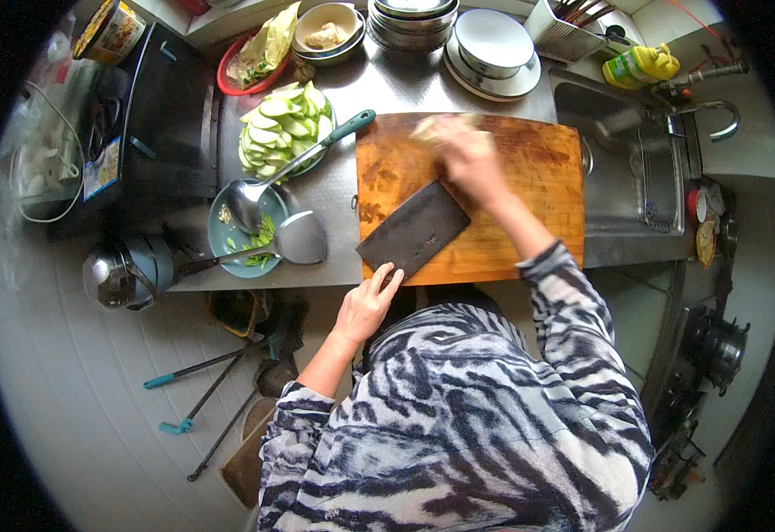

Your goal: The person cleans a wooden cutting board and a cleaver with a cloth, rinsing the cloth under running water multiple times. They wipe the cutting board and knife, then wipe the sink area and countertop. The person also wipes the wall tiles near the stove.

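Observation:
A wooden cutting board [494, 249] lies on the steel counter before me. Across its left part rests the broad, dark blade of a cleaver [417, 229], with marks stamped on its face. My left hand [368, 302] is on the cleaver at the board's front edge, two fingers extended along the blade's near corner; the handle is hidden. Toward the back of the board, my right hand [467, 156] is blurred by motion. It presses a pale cloth-like thing [440, 130], also blurred, against the wood.
Left of the board are a bowl of sliced green squash [284, 130], a ladle [307, 153] and a plate [217, 219] with a spatula [301, 238]. Bowls [414, 26] and plates [494, 43] stand behind. A sink [617, 153] adjoins on the right.

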Tool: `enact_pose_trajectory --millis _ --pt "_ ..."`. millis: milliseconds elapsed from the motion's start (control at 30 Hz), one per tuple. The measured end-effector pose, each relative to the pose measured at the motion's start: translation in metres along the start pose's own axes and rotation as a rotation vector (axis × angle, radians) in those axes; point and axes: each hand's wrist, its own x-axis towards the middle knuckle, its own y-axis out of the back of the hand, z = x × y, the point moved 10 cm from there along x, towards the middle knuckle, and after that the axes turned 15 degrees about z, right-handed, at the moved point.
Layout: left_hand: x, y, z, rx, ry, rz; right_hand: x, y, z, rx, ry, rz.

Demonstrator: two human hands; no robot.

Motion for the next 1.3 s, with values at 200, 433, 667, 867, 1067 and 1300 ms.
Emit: enact_pose_trajectory --millis 200,433,667,867,1067,1300 --pt "0.005 0.003 -0.003 -0.008 0.054 -0.032 -0.015 -0.116 -0.064 0.226 0.303 -0.332" --pt "0.002 0.0 -0.003 0.071 0.064 0.045 0.007 -0.065 0.031 -0.041 0.008 0.011" --pt "0.007 0.006 0.002 0.051 0.119 0.046 -0.034 0.053 0.174 -0.396 -0.249 0.134" --pt "0.009 0.001 0.003 0.05 0.119 0.048 -0.085 0.188 0.251 -0.601 -0.708 0.346" --pt "0.05 -0.005 0.012 0.12 0.089 0.084 -0.074 0.16 0.197 0.131 -0.917 0.611" --pt "0.056 -0.008 0.023 0.356 0.03 0.031 -0.082 0.156 0.178 -0.37 -0.711 0.25"
